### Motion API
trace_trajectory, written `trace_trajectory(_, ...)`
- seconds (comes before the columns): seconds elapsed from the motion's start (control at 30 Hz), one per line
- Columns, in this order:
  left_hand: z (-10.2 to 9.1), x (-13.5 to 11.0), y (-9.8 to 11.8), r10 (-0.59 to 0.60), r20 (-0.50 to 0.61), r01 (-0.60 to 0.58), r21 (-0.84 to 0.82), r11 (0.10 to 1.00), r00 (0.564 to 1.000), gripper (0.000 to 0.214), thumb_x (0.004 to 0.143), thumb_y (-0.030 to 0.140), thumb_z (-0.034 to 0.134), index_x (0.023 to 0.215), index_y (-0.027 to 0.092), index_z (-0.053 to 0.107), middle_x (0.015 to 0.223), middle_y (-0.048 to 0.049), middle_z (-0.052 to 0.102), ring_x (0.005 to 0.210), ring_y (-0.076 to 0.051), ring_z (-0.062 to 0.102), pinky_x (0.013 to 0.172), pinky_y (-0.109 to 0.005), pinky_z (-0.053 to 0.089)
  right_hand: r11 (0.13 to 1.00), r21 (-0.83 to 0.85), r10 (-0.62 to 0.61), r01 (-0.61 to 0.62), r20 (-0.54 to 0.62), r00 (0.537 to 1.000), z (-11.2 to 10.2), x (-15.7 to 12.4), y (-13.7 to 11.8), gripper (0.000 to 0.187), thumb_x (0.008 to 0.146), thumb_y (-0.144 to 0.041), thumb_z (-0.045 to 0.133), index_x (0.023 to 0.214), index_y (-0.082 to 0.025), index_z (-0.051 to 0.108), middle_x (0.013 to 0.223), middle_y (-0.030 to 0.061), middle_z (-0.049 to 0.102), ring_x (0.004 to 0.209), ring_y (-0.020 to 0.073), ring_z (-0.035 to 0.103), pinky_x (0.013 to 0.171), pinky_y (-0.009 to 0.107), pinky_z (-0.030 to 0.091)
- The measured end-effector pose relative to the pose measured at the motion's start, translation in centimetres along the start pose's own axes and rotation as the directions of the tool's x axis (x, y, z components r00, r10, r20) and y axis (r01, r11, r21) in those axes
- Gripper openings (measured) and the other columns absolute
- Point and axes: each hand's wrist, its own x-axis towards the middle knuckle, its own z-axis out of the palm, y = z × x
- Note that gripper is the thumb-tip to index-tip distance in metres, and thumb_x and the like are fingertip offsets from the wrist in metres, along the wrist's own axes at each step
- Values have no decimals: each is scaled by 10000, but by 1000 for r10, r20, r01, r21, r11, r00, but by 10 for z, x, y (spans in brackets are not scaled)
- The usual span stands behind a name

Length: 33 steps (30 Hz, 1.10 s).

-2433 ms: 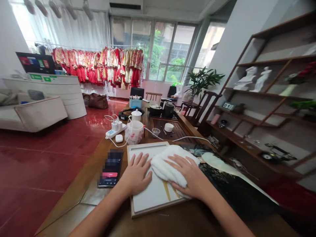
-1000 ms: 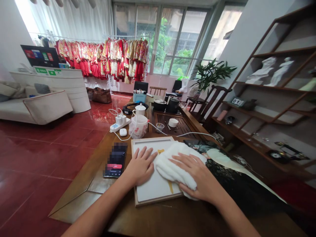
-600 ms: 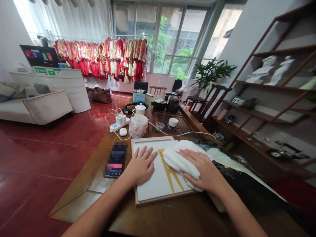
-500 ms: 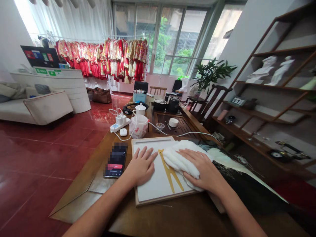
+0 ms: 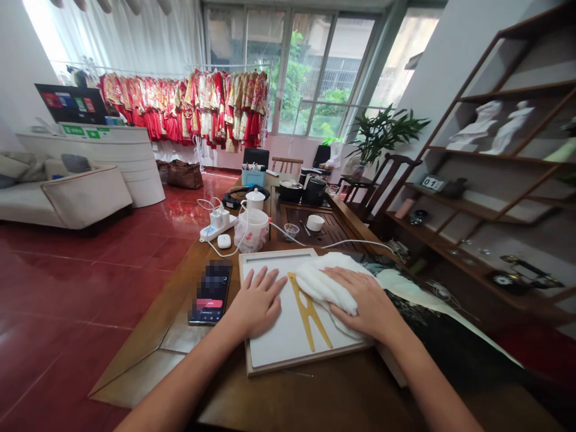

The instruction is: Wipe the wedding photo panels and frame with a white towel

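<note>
A white panel in a pale wooden frame [image 5: 270, 358] lies on the table. My left hand [image 5: 258, 306] rests flat on its left side, fingers spread. On the panel's middle is a flat mustard-yellow shape [image 5: 306, 318], forked at the lower end like a clothes peg. My right hand [image 5: 366, 303] grips a bunched white towel [image 5: 321, 287] on the right side of the panel, thumb and fingers over the cloth. The towel covers the panel's upper right part and touches the yellow shape's right edge.
A phone [image 5: 211, 294] lies left of the frame. Behind it stand a white bucket [image 5: 252, 231], a lidded white cup [image 5: 255, 200] and a power strip [image 5: 216, 227]. A white cable [image 5: 360, 242] crosses behind the frame. Dark cloth [image 5: 432, 324] lies to the right.
My right hand and the towel have shifted slightly up and left, showing more of the yellow shape's middle. My left hand stays in place.
</note>
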Motion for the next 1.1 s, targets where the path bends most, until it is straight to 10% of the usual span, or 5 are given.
trace_trajectory(0.33, 1, 0, 0, 16, -25, -16, 23, 1000, 1000, 465, 976, 357, 258, 1419, 265, 362, 1520, -14, 302, 1425, -254, 154, 1160, -507, 117, 984, 86, -168, 158, 132, 977, -12, -4, -36, 694, 762, -370, 551, 1418, -247, 362, 1399, 87, 476, 1274, 303, 419, 1054, 500, 263)
trace_trajectory(0.6, -2, 0, 1, 0, -7, 0, 4, 1000, 1000, 489, 959, 322, 293, 1448, 312, 300, 1522, 13, 295, 1425, -252, 158, 1157, -512, 123, 1000, 7, 7, -7, 35, 999, -3, -1, -3, 606, 778, -397, 533, 1349, -215, 446, 1317, 119, 549, 1204, 310, 487, 987, 504, 350)
trace_trajectory(0.83, 1, 0, -1, 21, -22, -20, 23, 1000, 1000, 472, 971, 351, 282, 1436, 282, 330, 1522, -9, 296, 1426, -258, 153, 1159, -507, 130, 974, 144, -195, 174, 140, 971, -19, -2, -37, 705, 731, -350, 560, 1401, -229, 380, 1381, 91, 490, 1261, 288, 437, 1064, 485, 266)
trace_trajectory(1.1, -3, 1, 2, 1, 20, -1, 24, 1000, 1000, 498, 961, 320, 305, 1458, 299, 283, 1534, -1, 269, 1428, -258, 148, 1156, -520, 124, 999, 22, 48, -50, 88, 995, -13, -5, -3, 604, 778, -368, 537, 1350, -202, 438, 1333, 124, 535, 1222, 305, 473, 1002, 520, 325)
